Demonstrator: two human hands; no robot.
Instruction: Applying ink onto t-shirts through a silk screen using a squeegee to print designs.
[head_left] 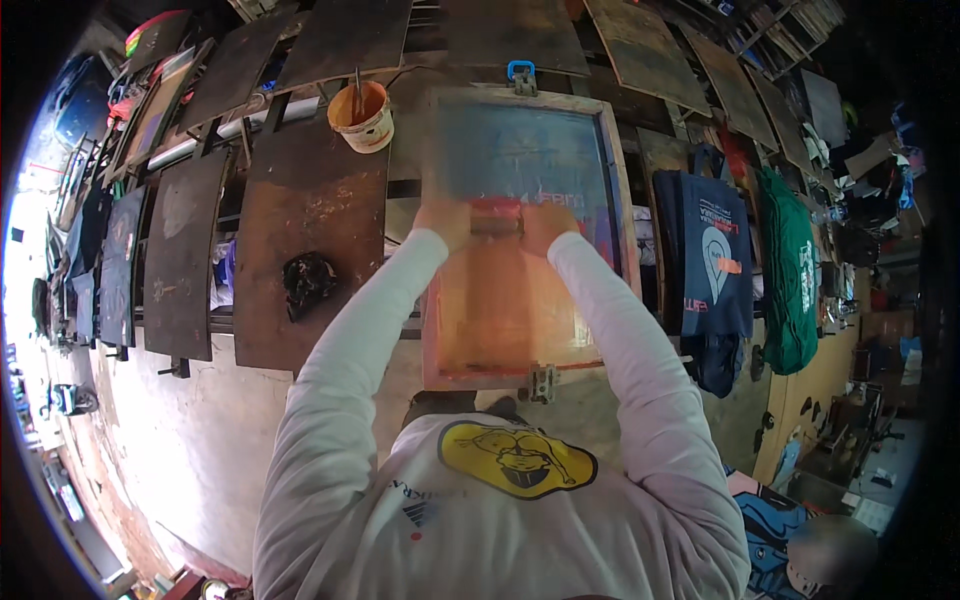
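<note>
A wooden-framed printing screen lies flat on the long table in front of me, its mesh bluish at the far end and coated orange near me. Both hands grip a squeegee laid across the middle of the mesh. My left hand holds its left end and my right hand holds its right end. The squeegee and hands are slightly blurred. A blue clamp sits at the frame's far edge and a metal hinge at its near edge.
An orange paint bucket with a stick stands far left of the screen. A black rag lies on a brown board. Dark blue bags and a green garment lie to the right. Another person is at lower right.
</note>
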